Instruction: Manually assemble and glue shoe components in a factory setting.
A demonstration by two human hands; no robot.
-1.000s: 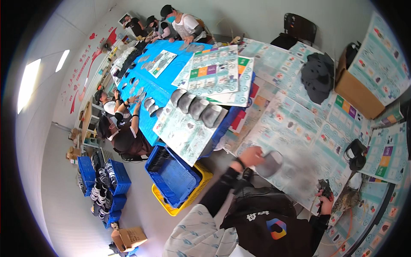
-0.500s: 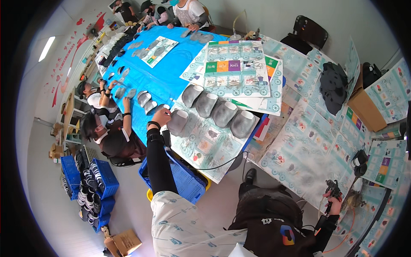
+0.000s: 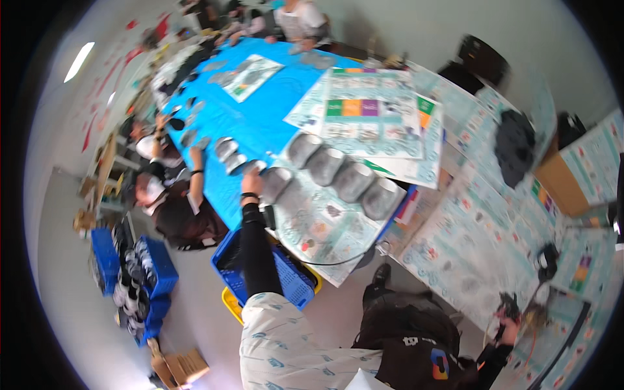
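Left hand (image 3: 252,182) mid-frame touches leftmost grey shoe (image 3: 275,184), row runs lower right; grip unclear; right hand (image 3: 509,325) far.

Bright even indoor light, motion blur throughout, fisheye-bent edges, dark rim

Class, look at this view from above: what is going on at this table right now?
The person's left hand reaches out to a grey shoe piece at the near end of a row of four more on printed sheets. The right hand is low at the right by a dark tool. Other people sit along the blue table.
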